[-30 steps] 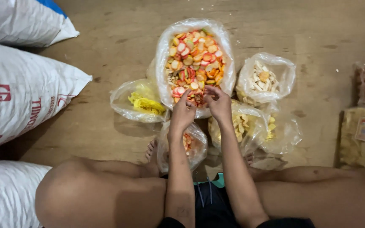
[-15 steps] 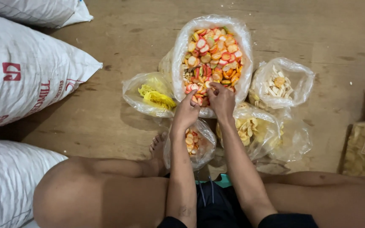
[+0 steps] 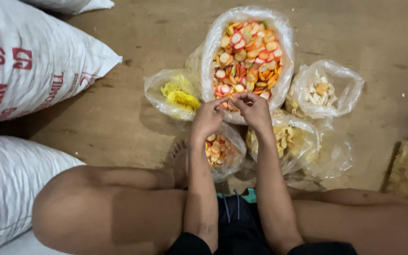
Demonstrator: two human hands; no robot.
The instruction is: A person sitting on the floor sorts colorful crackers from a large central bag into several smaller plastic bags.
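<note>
Left hand: the left hand (image 3: pixel 207 119) is curled, its fingertips pinched together on the crinkled near edge of the big clear bag.
Right hand: the right hand (image 3: pixel 254 108) mirrors it, fingers bunched on the same edge, the two hands touching at the fingertips.
Big bag: the large clear plastic bag of crackers (image 3: pixel 247 55) lies open on the floor just beyond the hands, packed with small flat discs in red, orange, yellow, green and white.
Small bag: a smaller bag of the same discs (image 3: pixel 219 150) sits under the left wrist.
Yellow bag: a thin bag of bright yellow frilly crackers (image 3: pixel 175 94) lies left of the big one.
Pale bags: a bag of white chips (image 3: pixel 324 89) and a bag of pale yellow chips (image 3: pixel 286 141) lie to the right.
Sacks: woven white sacks (image 3: pixel 29 71) with red print bulge at left.
Floor: the wooden floor (image 3: pixel 119 118) is matte brown.
</note>
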